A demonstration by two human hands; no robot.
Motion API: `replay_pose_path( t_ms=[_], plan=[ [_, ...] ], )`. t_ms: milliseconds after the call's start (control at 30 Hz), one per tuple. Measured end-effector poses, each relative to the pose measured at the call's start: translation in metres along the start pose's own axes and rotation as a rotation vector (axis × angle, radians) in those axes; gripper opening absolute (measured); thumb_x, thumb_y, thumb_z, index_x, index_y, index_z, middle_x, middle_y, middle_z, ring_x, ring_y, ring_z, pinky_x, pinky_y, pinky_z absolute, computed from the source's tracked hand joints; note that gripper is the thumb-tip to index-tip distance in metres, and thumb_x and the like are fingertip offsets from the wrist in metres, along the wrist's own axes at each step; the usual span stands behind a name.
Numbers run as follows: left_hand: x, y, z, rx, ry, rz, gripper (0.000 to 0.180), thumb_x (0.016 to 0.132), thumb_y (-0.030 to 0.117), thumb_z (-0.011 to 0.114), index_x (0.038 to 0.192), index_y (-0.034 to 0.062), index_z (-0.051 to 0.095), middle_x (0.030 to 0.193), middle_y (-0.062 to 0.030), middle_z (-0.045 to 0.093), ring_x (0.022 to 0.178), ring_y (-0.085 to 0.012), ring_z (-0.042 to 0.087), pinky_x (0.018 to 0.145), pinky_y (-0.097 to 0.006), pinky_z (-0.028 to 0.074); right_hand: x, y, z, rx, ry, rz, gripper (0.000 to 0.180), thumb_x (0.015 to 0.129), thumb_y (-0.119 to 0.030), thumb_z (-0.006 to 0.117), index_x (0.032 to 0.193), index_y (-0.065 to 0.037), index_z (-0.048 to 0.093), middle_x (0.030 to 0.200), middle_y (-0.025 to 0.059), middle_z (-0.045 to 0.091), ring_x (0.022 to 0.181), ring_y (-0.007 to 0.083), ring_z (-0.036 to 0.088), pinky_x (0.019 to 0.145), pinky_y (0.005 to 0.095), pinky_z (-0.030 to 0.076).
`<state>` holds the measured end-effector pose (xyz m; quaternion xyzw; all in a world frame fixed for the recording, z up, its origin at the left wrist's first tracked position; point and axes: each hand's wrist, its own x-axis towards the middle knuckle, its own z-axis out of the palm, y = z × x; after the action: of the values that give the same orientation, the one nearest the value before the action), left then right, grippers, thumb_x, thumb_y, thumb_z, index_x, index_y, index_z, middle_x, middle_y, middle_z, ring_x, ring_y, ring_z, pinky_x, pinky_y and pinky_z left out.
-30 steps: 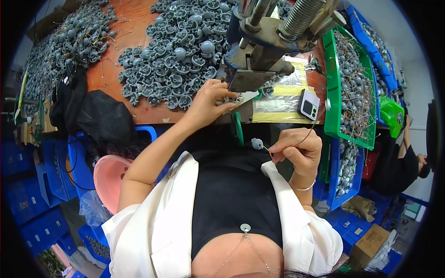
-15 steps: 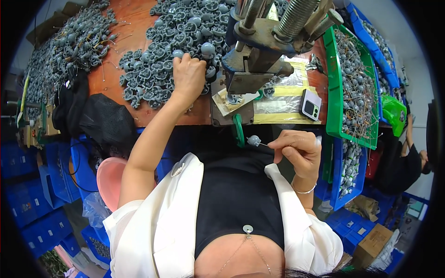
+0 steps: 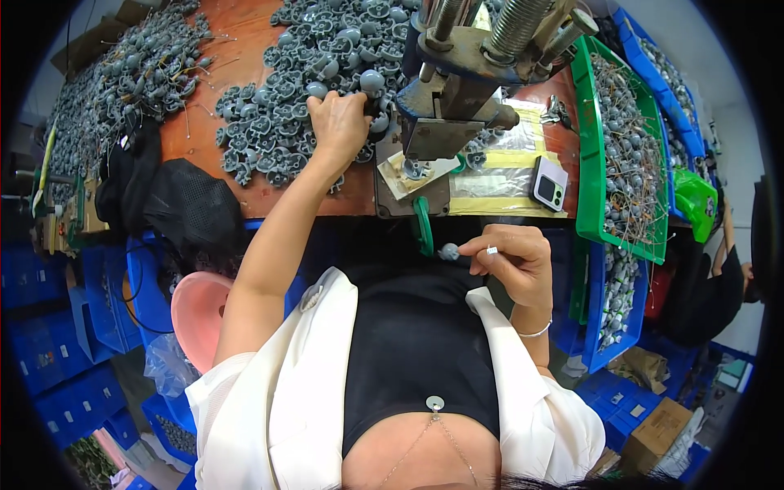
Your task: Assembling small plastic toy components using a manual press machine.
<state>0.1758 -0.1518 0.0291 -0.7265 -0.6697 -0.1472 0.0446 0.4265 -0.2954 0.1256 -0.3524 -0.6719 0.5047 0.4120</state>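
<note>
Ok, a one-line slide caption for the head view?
Left hand reaches into the grey parts pile beside the press; right hand pinches one wired part.

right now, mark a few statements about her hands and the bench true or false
1. The left hand reaches into the pile of grey parts. True.
2. The right hand is empty. False: it pinches a small grey part by a thin stem.
3. A phone lies on the bench right of the press. True.
4. The green tray is empty. False: it holds grey parts with wires.
</note>
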Motion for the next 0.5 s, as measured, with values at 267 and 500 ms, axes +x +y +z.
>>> replay_pose_path(
  t_ms=[267, 500],
  plan=[
    [-0.021, -0.003, -0.009, -0.211, 0.21, 0.049, 0.014, 0.068, 0.012, 0.066, 0.079, 0.0051, 0.063, 0.076, -0.0077, 0.061, 0.084, -0.0267, 0.055, 0.076, -0.04, 0.035, -0.006, 0.024, -0.004, -0.26, -0.005, -0.046, 0.011, 0.08, 0.001, 0.059, 0.079, 0.002, 0.07, 0.06, 0.0055, 0.059, 0.048, 0.0084, 0.053, 0.043, 0.0201, 0.036],
    [-0.046, -0.007, -0.037, -0.645, 0.327, 0.08, 0.023, 0.075, 0.001, 0.066, 0.097, 0.0044, 0.063, 0.09, -0.0078, 0.061, 0.084, -0.0205, 0.06, 0.076, -0.034, 0.047, 0.01, 0.056, 0.025, -0.358, 0.25, 0.043, 0.009, 0.08, -0.002, 0.064, 0.088, 0.001, 0.066, 0.065, 0.0121, 0.061, 0.05, 0.0211, 0.057, 0.048, 0.0278, 0.042]
  ],
)
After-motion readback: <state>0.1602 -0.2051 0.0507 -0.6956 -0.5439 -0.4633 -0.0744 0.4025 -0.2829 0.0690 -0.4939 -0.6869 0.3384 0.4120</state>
